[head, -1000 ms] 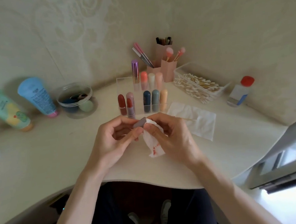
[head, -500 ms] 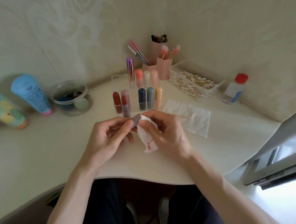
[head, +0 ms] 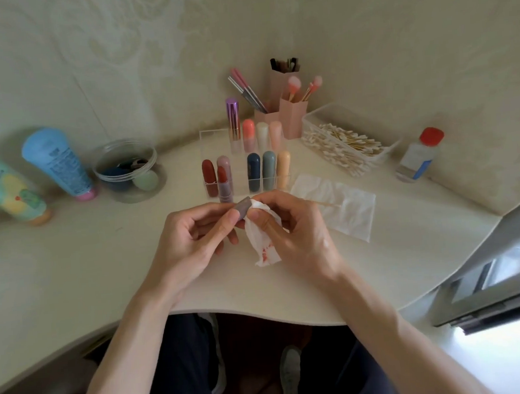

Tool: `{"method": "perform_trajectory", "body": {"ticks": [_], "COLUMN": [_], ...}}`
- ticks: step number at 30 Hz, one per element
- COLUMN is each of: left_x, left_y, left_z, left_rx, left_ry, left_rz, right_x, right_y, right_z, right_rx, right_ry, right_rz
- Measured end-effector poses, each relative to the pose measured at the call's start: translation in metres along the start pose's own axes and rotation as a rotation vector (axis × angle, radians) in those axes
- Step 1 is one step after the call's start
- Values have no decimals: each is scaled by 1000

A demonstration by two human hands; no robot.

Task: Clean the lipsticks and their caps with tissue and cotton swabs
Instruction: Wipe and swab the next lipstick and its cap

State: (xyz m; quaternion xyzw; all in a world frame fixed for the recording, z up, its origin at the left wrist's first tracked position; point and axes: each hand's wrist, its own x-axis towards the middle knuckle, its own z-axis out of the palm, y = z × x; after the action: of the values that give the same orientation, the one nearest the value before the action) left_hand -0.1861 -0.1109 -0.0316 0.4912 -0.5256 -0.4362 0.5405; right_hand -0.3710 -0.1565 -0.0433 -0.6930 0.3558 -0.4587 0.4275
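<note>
Dark trousers and a pale shoe show under the bench edge.

Both hands are just above the near bench edge, centre.
- Left hand: fingers clamped on a mauve-grey cap. Thumb and index pinch it. The cap is tilted, one end toward the right hand.
- Right hand: fingers closed on a crumpled tissue. The thumb presses the tissue against the cap end. The tissue's loose lower part hangs down with red smears.

A thin stick pokes out past the right hand, over a flat sheet. Can't tell if it is held or lying there. The sheet lies on the bench just right of the hands.

Just behind the hands stands a clear rack.
- Front row, left to right: red lipstick, uncapped lipstick with a red bullet in a mauve base, a gap, then navy, grey-blue and peach ones.
- A pink-mauve one stands right behind the uncapped lipstick.
- Back row: metallic purple, coral, white and pink, all capped.

Right of the rack is a clear box of swabs, then a red-topped bottle near the wall. Behind the rack are pink holders with brushes. To the left are a round clear tub with sponges, a blue tube and a green tube, both tubes standing on their lids.
</note>
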Motion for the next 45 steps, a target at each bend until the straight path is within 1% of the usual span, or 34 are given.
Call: {"method": "perform_trajectory", "body": {"ticks": [6, 10, 14, 18, 20, 22, 26, 30, 32, 34, 35, 37, 41, 45], "left_x": [0, 2, 4, 0, -1, -1, -1, 0, 1, 0, 0, -2, -2, -2], "left_y": [-2, -5, -6, 1, 1, 0, 0, -2, 1, 3, 3, 1, 3, -1], "left_z": [1, 1, -1, 2, 2, 2, 1, 3, 3, 2, 1, -2, -1, 2], "left_rx": [45, 98, 77, 7, 1, 10, 59, 89, 44, 10, 10, 7, -33, 103], "left_ry": [42, 63, 47, 25, 0, -2, 57, 115, 73, -17, -59, -90, -12, 78], "left_rz": [72, 112, 87, 41, -10, -9, 78, 97, 59, -3, -15, 4, 29, 112], "right_x": [1, -1, -2, -3, -5, -7, -6, -7, -8, -8, -8, -8, -9, -7], "right_y": [2, -2, -7, -9, -9, -8, -9, -12, -15, -17, -17, -16, -14, -12], "right_z": [-2, -2, -2, -2, -2, -1, 0, 1, 1, 3, 4, 5, 7, 8], "right_rx": [-24, -11, -25, -39, -21, -27, -9, 26, 44, 62, 64, 52, 20, 0], "right_ry": [26, -22, -40, 1, 9, 25, 23, -35, -13, 6, 11, 9, 4, 11], "right_rz": [-6, 4, -27, -59, -68, -62, -16, 19, -21, -50, -52, -41, -9, 11]}}
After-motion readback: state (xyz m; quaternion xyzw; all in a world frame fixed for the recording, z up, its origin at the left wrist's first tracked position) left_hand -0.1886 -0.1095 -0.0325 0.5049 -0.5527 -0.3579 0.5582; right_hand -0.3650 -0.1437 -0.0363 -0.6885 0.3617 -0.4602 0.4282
